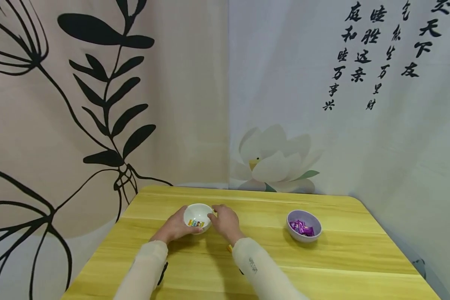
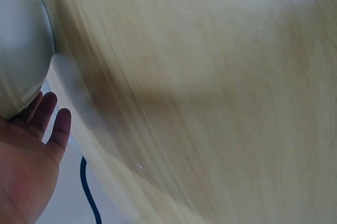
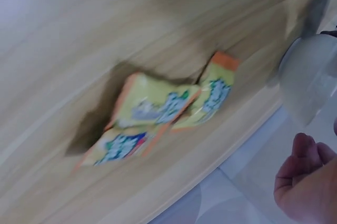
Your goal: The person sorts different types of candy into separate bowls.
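In the head view my left hand [image 1: 177, 226] holds a small white bowl [image 1: 198, 211] from its left side, thumb over the near rim. One yellow wrapped candy [image 1: 196, 223] lies inside. The left wrist view has the left fingers [image 2: 60, 129] along the underside of the bowl [image 2: 23, 50]. My right hand [image 1: 226, 223] is at the bowl's right rim, fingers bent, thumb over the edge; I cannot tell whether it pinches anything. Several yellow-and-orange wrapped candies [image 3: 152, 103] lie on the table in the right wrist view, mostly hidden behind the right forearm in the head view.
A lilac bowl [image 1: 303, 216] with purple wrapped candies [image 1: 301, 228] stands to the right on the wooden table [image 1: 345, 258]. Behind the table hangs a printed curtain [image 1: 195, 104]. A dark cord [image 2: 89, 192] hangs past the table edge in the left wrist view.
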A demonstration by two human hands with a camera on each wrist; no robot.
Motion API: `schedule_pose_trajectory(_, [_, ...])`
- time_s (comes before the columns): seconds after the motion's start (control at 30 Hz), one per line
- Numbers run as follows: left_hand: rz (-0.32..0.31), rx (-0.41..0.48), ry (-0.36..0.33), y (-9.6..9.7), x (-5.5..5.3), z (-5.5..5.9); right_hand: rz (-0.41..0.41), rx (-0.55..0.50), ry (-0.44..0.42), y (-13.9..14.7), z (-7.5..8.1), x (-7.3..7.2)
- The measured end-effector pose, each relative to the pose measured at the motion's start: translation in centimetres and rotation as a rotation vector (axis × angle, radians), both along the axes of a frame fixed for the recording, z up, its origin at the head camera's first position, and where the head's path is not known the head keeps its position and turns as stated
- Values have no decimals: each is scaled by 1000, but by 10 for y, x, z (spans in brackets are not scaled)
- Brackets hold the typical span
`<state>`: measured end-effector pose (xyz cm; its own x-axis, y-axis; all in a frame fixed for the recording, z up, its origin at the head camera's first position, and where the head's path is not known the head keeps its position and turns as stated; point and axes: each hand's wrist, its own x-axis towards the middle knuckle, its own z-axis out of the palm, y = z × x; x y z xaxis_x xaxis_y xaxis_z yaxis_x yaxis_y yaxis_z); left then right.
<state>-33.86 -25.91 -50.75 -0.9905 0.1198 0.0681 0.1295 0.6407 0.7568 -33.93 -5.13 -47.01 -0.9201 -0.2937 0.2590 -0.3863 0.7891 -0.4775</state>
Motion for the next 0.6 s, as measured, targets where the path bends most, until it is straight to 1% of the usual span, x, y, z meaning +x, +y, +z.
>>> schedule_pose_trajectory(0.13, [12, -1, -3, 5, -1, 1, -11, -22, 5, 17, 0, 0])
schedule_pose_trajectory(0.27, [17, -2, -3, 5, 1, 3, -24, -38, -11, 34, -2, 0])
schedule_pose_trajectory(0.4, [17, -22, 5, 4, 3, 4, -24, -46, -39, 51, -4, 0])
schedule_pose_trajectory(0.5, [20, -32, 4, 3, 3, 4, -19, -52, -40, 63, -5, 1])
schedule_pose_trajectory(0.6, [18, -31, -4, 3, 3, 4, -17, -46, -22, 77, -7, 2])
